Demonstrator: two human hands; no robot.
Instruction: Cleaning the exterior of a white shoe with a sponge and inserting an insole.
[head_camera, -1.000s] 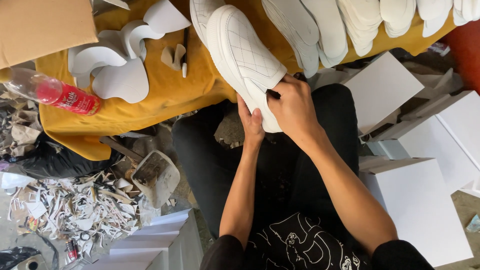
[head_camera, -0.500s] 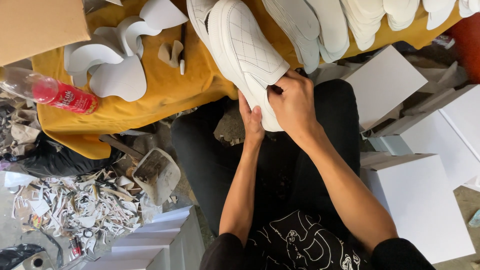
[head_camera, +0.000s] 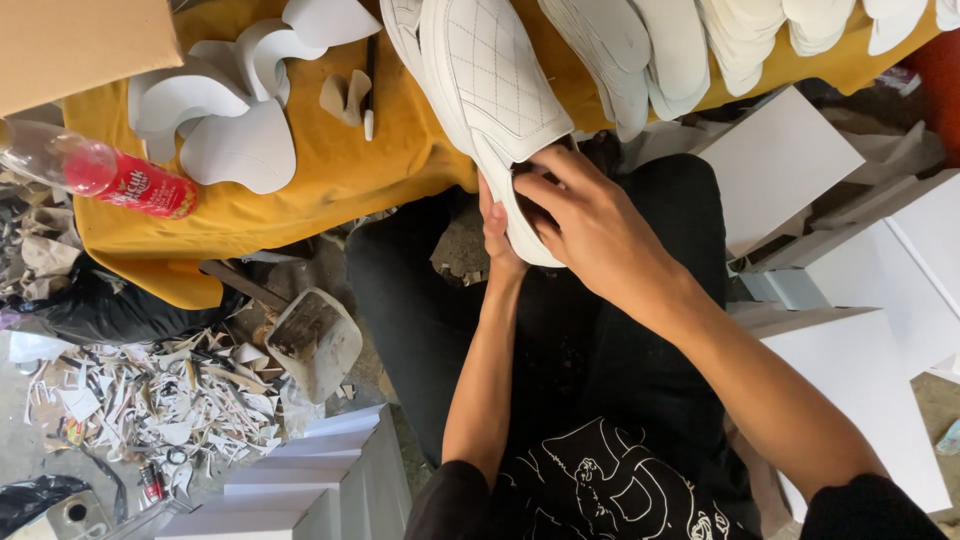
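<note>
Both hands, left hand (head_camera: 497, 232) and right hand (head_camera: 590, 225), grip one white quilted shoe (head_camera: 495, 85).

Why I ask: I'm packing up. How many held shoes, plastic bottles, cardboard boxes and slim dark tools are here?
Held white shoe: 1
Plastic bottle: 1
Cardboard box: 1
Slim dark tool: 1
Total: 4

— What sort of place is this?
— A shoemaking workshop: cut white upper pieces (head_camera: 235, 150) on a yellow cloth-covered table (head_camera: 330, 190), stacked white soles (head_camera: 700, 45), paper offcuts littering the floor (head_camera: 150, 400).
</note>
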